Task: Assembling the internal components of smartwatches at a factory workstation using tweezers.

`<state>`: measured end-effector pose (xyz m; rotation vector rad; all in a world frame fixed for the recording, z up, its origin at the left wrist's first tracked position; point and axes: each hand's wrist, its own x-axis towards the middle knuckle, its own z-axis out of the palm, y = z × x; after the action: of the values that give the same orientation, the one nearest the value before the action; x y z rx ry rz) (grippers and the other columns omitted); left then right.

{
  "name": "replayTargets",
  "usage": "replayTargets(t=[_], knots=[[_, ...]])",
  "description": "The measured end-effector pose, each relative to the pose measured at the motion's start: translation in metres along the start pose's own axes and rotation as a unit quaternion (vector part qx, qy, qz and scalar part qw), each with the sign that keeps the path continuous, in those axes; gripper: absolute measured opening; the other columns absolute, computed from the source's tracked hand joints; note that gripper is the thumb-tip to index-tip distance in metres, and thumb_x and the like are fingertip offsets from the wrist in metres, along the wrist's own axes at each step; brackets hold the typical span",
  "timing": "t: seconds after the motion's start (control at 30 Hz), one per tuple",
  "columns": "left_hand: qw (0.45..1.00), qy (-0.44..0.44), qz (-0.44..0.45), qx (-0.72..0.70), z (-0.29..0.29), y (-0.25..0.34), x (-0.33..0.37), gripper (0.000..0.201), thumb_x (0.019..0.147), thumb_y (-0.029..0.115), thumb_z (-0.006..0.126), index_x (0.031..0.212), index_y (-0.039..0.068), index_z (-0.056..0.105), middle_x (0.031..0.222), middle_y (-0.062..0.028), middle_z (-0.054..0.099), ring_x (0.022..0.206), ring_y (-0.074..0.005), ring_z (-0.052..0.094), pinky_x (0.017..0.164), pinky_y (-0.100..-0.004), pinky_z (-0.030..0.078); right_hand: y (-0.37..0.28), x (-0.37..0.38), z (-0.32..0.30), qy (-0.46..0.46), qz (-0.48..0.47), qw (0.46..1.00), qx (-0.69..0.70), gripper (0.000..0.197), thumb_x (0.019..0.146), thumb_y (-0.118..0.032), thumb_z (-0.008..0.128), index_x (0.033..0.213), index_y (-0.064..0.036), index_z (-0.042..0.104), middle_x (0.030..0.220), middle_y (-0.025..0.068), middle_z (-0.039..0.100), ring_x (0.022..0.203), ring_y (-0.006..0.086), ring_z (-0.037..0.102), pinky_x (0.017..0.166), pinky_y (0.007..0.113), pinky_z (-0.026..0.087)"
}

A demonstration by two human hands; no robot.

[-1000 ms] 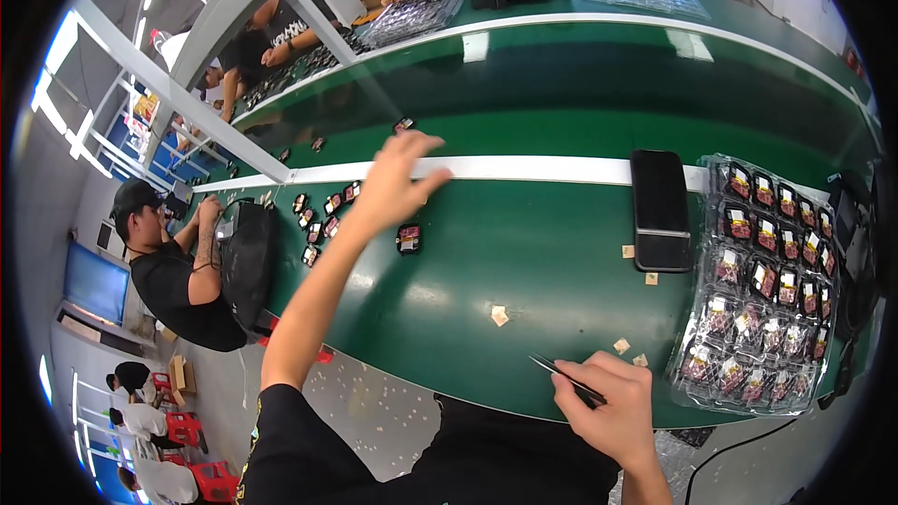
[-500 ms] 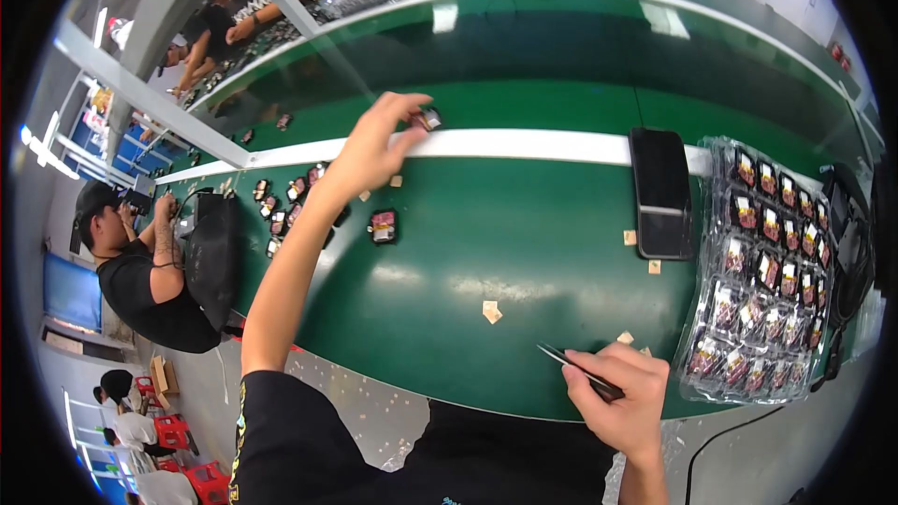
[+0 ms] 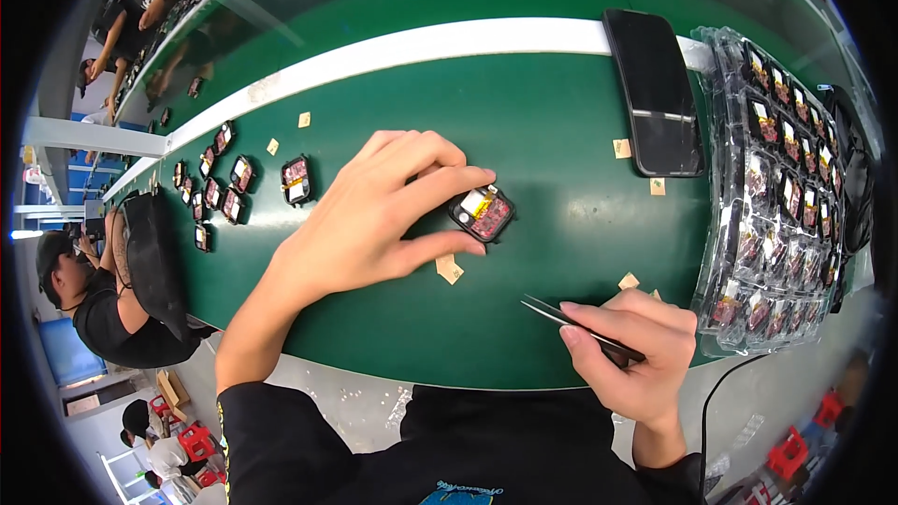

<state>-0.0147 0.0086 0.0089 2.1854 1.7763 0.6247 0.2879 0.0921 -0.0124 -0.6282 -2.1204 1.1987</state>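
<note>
Over the middle of the green worktable, my left hand [image 3: 374,215] pinches a small black electronic housing [image 3: 490,217] between thumb and fingers. The housing is squarish, and its open face shows a red circuit board, yellow tape and a silvery part. Beneath the left thumb, small beige paper-like pieces [image 3: 450,268] lie on the table. At the near right, my right hand [image 3: 641,355] is closed around dark tweezers [image 3: 547,311], whose tips point left toward the housing without touching it. A similar housing [image 3: 296,180] rests alone to the left of my left hand.
Several more housings [image 3: 213,192] lie loosely at the left. A black phone [image 3: 655,93] leans across the white rail [image 3: 505,35]. Clear plastic trays [image 3: 706,262] full of housings stand at the right. At the far left, a person in black [image 3: 103,309] sits along the table.
My left hand has come back from the white rail toward the middle of the table, bringing the housing. The right hand keeps its hold on the tweezers. The view has shifted.
</note>
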Motion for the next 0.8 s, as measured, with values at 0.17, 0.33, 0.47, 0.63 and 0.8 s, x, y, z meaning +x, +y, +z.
replayTargets(t=[0.17,0.33,0.47,0.63,0.8], knots=[[0.999,-0.003,-0.002,-0.051,0.003,-0.001,-0.001,0.057,0.075,0.023,0.096,0.126,0.007,0.078,0.114,-0.0051,0.067,0.107,-0.0258,0.063,0.102,-0.0384,0.044,-0.001,0.001,-0.001,0.003,-0.001,1.0,-0.003,0.023,0.079,0.003,0.088,0.101,0.0002,0.087,0.068,0.0005,0.065,0.048,0.0055,0.048,0.045,0.025,0.033],[0.99,-0.011,-0.012,-0.138,0.01,0.011,-0.003,0.058,0.074,0.031,0.099,0.123,0.007,0.079,0.109,-0.0053,0.077,0.09,-0.0218,0.067,0.093,-0.0373,0.043,0.001,0.008,-0.002,0.006,-0.007,0.999,0.054,0.022,0.079,0.009,0.085,0.101,0.0042,0.085,0.068,0.0044,0.066,0.051,0.0069,0.05,0.047,0.025,0.032],[0.991,-0.036,-0.007,-0.13,0.016,0.019,-0.005,0.06,0.071,0.034,0.1,0.12,0.005,0.081,0.097,-0.0035,0.078,0.086,-0.0197,0.068,0.089,-0.0358,0.04,-0.008,0.016,-0.001,0.0,0.022,0.999,0.027,0.019,0.08,0.011,0.083,0.099,0.0052,0.084,0.067,0.0041,0.064,0.049,0.0057,0.047,0.046,0.025,0.031],[0.991,-0.024,0.002,-0.128,0.02,0.015,0.0,0.063,0.068,0.039,0.1,0.117,0.005,0.082,0.097,-0.004,0.077,0.082,-0.0186,0.067,0.085,-0.0353,0.039,-0.002,0.025,0.006,-0.017,0.039,0.999,-0.008,0.017,0.083,0.008,0.082,0.099,0.0053,0.085,0.07,0.0058,0.069,0.055,0.0077,0.055,0.05,0.024,0.035],[0.993,-0.027,0.012,-0.115,0.019,0.013,0.001,0.066,0.065,0.042,0.099,0.116,0.004,0.083,0.095,-0.0042,0.077,0.079,-0.0182,0.065,0.083,-0.035,0.039,0.003,0.024,0.013,-0.004,0.0,0.999,-0.045,0.018,0.083,0.009,0.082,0.101,0.0046,0.085,0.073,0.0055,0.069,0.055,0.006,0.054,0.049,0.023,0.034]])
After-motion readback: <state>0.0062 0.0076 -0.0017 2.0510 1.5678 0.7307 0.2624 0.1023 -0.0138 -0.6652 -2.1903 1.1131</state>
